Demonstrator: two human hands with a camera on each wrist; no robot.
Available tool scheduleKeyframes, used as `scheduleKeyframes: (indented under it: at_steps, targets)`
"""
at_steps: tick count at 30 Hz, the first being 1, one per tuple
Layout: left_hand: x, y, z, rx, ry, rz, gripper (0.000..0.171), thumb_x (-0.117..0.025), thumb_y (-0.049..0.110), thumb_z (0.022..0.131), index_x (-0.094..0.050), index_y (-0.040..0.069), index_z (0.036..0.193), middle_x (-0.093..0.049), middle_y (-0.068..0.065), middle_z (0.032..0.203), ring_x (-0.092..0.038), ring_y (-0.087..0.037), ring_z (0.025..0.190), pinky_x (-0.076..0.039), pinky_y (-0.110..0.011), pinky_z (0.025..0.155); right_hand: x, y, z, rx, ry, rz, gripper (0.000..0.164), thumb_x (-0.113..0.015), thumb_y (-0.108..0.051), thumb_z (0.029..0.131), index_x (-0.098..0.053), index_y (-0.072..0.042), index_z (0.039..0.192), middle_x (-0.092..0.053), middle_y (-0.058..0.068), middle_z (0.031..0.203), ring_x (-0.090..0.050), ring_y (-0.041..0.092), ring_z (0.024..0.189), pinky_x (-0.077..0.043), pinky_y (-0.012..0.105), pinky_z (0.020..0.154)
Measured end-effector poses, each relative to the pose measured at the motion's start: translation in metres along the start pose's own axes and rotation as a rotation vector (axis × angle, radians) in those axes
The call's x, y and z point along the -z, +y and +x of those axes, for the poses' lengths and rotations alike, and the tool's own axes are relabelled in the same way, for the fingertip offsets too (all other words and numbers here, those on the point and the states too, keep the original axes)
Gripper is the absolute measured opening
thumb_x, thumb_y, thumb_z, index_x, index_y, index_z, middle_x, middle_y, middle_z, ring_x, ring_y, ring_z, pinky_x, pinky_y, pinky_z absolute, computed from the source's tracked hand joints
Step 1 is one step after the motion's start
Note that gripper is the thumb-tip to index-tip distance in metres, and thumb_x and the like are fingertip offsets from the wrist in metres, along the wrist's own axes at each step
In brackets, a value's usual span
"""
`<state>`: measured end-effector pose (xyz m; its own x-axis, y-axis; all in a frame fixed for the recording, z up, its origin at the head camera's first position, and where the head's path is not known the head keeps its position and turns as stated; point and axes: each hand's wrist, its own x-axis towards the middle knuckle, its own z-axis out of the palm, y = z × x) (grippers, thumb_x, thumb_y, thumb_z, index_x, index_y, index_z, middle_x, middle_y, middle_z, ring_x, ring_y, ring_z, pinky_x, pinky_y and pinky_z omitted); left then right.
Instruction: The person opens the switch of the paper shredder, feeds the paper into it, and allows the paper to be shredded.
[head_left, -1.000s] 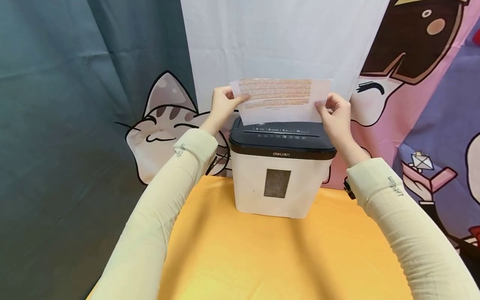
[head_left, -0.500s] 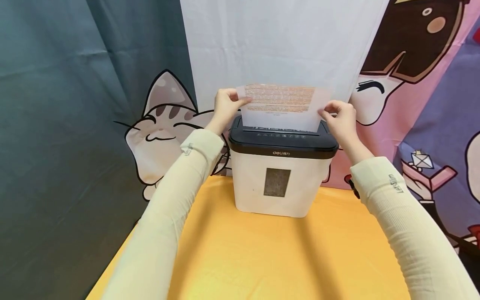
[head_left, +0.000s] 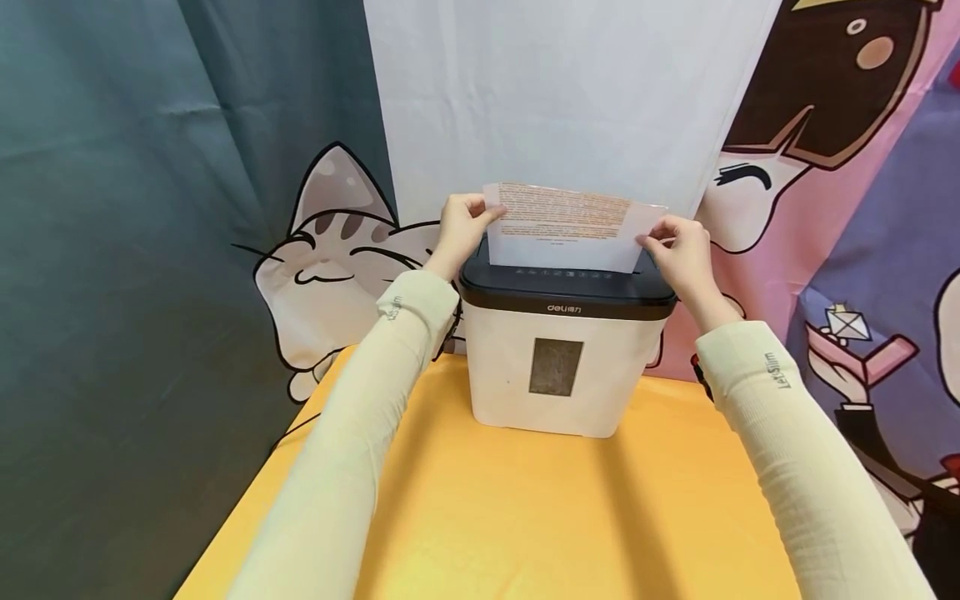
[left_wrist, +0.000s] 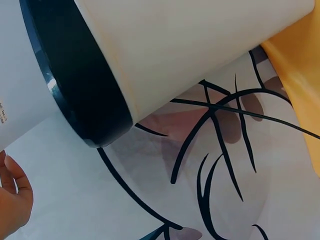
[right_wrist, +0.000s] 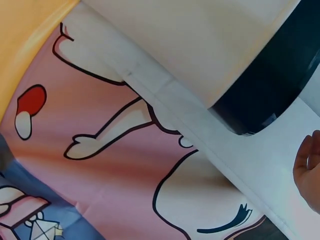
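Note:
A printed sheet of paper (head_left: 562, 225) stands upright over the paper shredder (head_left: 555, 367), its lower edge right at the slot in the dark lid. Orange-brown lines of text cover its upper part. My left hand (head_left: 459, 229) pinches the sheet's left edge between thumb and fingers. At the right edge, lower down, my right hand (head_left: 684, 257) pinches it the same way. In the left wrist view, part of the left hand (left_wrist: 15, 197) shows below the paper (left_wrist: 22, 85). The right wrist view has part of the right hand (right_wrist: 310, 170) beside the shredder's dark lid (right_wrist: 272, 75).
The shredder stands on a yellow cloth-covered table (head_left: 517, 508). Behind it hangs a backdrop (head_left: 562, 92) with cartoon figures. A thin black cord (head_left: 296, 429) crosses the table's left edge.
Both hands have lowered the sheet toward the shredder's lid, and its bottom edge now meets the slot area. The left hand has also shifted to the right.

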<state>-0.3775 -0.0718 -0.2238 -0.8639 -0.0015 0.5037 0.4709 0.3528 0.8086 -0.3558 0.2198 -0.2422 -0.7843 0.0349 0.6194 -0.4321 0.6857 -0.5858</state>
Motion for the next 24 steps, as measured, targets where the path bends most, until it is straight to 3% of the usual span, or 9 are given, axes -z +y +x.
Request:
scheduleKeyframes:
  at_steps: [4,7,11,14,18,22,24]
  targets:
    - [0.001,-0.003,-0.002,-0.011,-0.002,0.016,0.05,-0.066,0.014,0.089,-0.031,0.009,0.053,-0.024,0.004,0.051,-0.018,-0.009,0.049,-0.02,-0.022,0.052,-0.003,0.001,-0.001,-0.002,-0.027,-0.019,0.017,-0.066,-0.007,0.087,-0.063,0.009,0.081,-0.065,0.025,0.085,-0.041,-0.018,0.063,-0.035,0.006,0.063]
    - [0.0,-0.007,-0.003,-0.023,0.009,0.033,0.052,-0.066,0.012,0.088,-0.028,0.01,0.052,-0.022,0.005,0.051,-0.018,-0.008,0.048,-0.019,-0.021,0.051,-0.005,0.001,-0.003,-0.012,-0.04,-0.045,0.018,-0.064,-0.009,0.089,-0.064,0.008,0.084,-0.065,0.026,0.088,-0.045,-0.008,0.068,-0.037,0.011,0.066]
    - [-0.004,-0.012,-0.006,-0.004,0.008,0.056,0.039,-0.067,0.01,0.087,-0.046,0.003,0.055,-0.042,0.004,0.053,-0.025,-0.005,0.049,-0.021,-0.02,0.05,-0.009,0.003,-0.004,-0.025,-0.049,-0.075,0.018,-0.062,-0.009,0.09,-0.064,0.008,0.086,-0.065,0.026,0.089,-0.054,0.017,0.076,-0.039,0.021,0.069]
    - [-0.005,-0.013,-0.008,0.017,-0.013,0.07,0.034,-0.066,0.009,0.087,-0.05,0.001,0.059,-0.045,0.002,0.055,-0.025,-0.006,0.051,-0.021,-0.02,0.052,-0.011,0.006,-0.006,-0.038,-0.073,-0.088,0.017,-0.06,-0.008,0.09,-0.064,0.009,0.088,-0.064,0.027,0.09,-0.056,0.029,0.082,-0.041,0.029,0.071]
    - [-0.008,-0.014,-0.01,0.03,-0.038,0.073,0.035,-0.065,0.009,0.088,-0.047,-0.002,0.06,-0.044,-0.005,0.056,-0.026,-0.009,0.054,-0.023,-0.02,0.054,-0.011,0.009,-0.01,-0.042,-0.109,-0.096,0.017,-0.058,-0.006,0.091,-0.063,0.01,0.09,-0.064,0.029,0.092,-0.057,0.036,0.084,-0.044,0.04,0.076]
    - [-0.011,-0.016,-0.01,0.039,-0.047,0.09,0.025,-0.064,0.009,0.089,-0.062,-0.01,0.072,-0.065,-0.02,0.075,-0.038,-0.007,0.06,-0.029,-0.018,0.057,-0.009,0.01,-0.011,-0.033,-0.133,-0.116,0.017,-0.058,-0.005,0.09,-0.063,0.011,0.089,-0.064,0.031,0.091,-0.057,0.038,0.084,-0.043,0.046,0.08]
    - [-0.013,-0.018,-0.01,0.04,-0.053,0.113,0.024,-0.064,0.01,0.089,-0.065,-0.011,0.078,-0.068,-0.024,0.084,-0.041,-0.006,0.062,-0.03,-0.017,0.057,-0.008,0.01,-0.012,-0.035,-0.15,-0.141,0.017,-0.058,-0.006,0.09,-0.064,0.011,0.088,-0.063,0.03,0.089,-0.056,0.038,0.082,-0.042,0.045,0.077]
